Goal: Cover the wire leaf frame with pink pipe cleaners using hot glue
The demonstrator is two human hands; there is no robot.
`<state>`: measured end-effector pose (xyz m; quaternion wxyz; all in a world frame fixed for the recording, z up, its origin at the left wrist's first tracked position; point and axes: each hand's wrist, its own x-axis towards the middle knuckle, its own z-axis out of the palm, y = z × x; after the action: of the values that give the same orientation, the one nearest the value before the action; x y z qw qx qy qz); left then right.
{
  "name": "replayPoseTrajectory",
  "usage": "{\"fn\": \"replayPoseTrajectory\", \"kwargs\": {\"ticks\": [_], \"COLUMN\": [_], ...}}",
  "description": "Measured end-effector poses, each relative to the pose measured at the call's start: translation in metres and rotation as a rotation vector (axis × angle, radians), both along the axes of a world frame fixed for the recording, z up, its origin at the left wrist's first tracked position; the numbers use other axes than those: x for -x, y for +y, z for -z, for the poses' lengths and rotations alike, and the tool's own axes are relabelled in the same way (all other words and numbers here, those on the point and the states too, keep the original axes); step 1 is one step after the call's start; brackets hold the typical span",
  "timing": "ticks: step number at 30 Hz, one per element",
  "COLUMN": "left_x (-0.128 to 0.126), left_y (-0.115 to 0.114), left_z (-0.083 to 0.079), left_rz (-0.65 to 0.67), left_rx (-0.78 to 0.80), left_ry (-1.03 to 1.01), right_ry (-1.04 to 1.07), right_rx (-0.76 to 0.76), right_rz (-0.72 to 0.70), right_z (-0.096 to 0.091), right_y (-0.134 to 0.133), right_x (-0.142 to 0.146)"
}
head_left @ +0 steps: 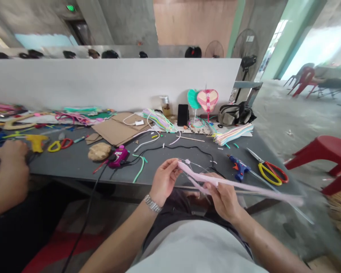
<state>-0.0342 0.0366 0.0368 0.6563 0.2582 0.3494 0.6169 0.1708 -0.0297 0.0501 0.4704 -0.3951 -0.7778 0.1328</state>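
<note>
My left hand, with a metal watch at the wrist, pinches one end of a pale pink pipe cleaner. Across the lap, my right hand is closed around the same fuzzy strip, whose long tail runs out to the right past the table edge. A thin, clear wire loop shows behind the strip between both hands; how it is fixed there I cannot tell. Right of my hands lie a blue glue gun with a long clear glue stick and red-and-yellow scissors.
On the grey table are a magenta power block with black cords, a stone, cardboard, pipe cleaner bundles and a phone. A co-worker's arm is at left. A red stool stands right.
</note>
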Motion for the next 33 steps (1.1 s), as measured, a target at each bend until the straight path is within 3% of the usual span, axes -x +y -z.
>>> {"fn": "replayPoseTrajectory", "kwargs": {"ticks": [6, 10, 15, 20, 25, 28, 30, 33], "left_x": [0.001, 0.017, 0.044, 0.061, 0.061, 0.060, 0.060, 0.061], "left_y": [0.015, 0.024, 0.050, 0.088, 0.107, 0.109, 0.111, 0.117], "left_z": [-0.008, -0.013, -0.006, 0.017, 0.035, 0.039, 0.041, 0.044], "left_rz": [0.003, 0.025, 0.069, 0.089, 0.087, 0.061, 0.053, 0.062], "left_rx": [-0.043, -0.039, 0.023, 0.127, 0.237, 0.267, 0.274, 0.290], "left_ry": [0.078, 0.122, 0.206, 0.335, 0.424, 0.436, 0.433, 0.425], "right_ry": [-0.514, -0.794, -0.905, -0.913, -0.828, -0.691, -0.591, -0.491], "right_rx": [-0.310, -0.403, -0.393, -0.320, -0.214, -0.097, 0.041, 0.367], "right_rz": [0.037, 0.006, -0.048, -0.095, -0.034, 0.180, 0.512, 0.990], "right_z": [-0.042, -0.052, -0.028, 0.013, 0.040, 0.047, 0.049, 0.051], "right_y": [0.007, 0.011, 0.046, 0.091, 0.098, 0.080, 0.063, 0.044], "right_x": [0.021, 0.030, 0.035, 0.041, 0.022, -0.024, -0.062, -0.108]}}
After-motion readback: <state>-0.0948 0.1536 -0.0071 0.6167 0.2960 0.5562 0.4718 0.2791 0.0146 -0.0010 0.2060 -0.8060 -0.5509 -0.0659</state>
